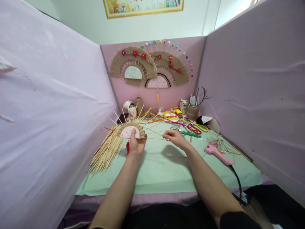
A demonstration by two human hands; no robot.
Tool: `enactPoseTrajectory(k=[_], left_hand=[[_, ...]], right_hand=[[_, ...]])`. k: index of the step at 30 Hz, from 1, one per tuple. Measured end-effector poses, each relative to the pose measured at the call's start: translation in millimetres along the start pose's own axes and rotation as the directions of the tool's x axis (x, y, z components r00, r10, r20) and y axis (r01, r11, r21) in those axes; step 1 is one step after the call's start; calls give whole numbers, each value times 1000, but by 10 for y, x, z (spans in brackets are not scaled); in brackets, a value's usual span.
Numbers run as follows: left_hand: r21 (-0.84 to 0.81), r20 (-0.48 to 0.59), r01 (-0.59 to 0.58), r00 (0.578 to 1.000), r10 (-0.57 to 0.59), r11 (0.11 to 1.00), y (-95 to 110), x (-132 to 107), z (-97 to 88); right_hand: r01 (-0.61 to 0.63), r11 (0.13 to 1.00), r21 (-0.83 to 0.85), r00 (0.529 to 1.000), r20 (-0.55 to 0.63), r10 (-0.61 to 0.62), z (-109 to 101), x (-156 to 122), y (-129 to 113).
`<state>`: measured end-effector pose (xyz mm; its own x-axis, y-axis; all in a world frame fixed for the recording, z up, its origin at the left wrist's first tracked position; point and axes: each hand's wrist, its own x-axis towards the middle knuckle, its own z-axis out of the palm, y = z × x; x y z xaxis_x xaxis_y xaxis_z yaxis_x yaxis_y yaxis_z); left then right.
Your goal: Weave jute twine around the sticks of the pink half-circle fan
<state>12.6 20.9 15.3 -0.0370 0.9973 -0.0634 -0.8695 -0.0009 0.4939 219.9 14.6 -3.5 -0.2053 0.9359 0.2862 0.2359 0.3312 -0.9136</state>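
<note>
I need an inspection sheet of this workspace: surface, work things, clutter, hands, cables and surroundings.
Surface: pale green cloth, sticks and tools on it.
Work things: small half-round fan, held up, sticks radiating from it.
Clutter: stick bundle at left; coloured cords behind; green-handled tool; pink glue gun at right.
Hands: left hand grips the fan; right hand pinches near its right-end sticks, exact hold unclear.
Cables: black cable runs from glue gun past front edge.
Surroundings: purple cloth walls both sides; pink back panel; framed picture above.
</note>
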Motion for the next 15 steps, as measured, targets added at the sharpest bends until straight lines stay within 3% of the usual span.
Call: enactPoseTrajectory(k=[3,8,11,15], left_hand=[[-16,16,-3,1000,4,1000,-17,3,5],[15,49,-31,998,30,999,-112,-30,10],[29,63,-5,998,4,1000,-153,-45,6],[35,62,-3,998,1,999,-151,-53,14]], right_hand=[[-12,999,-36,976,216,20,176,-31,-20],[82,996,-40,859,509,-50,411,-112,-125],[116,991,-71,837,543,-59,421,-123,-151],[105,989,-107,866,499,-38,370,-115,-145]])
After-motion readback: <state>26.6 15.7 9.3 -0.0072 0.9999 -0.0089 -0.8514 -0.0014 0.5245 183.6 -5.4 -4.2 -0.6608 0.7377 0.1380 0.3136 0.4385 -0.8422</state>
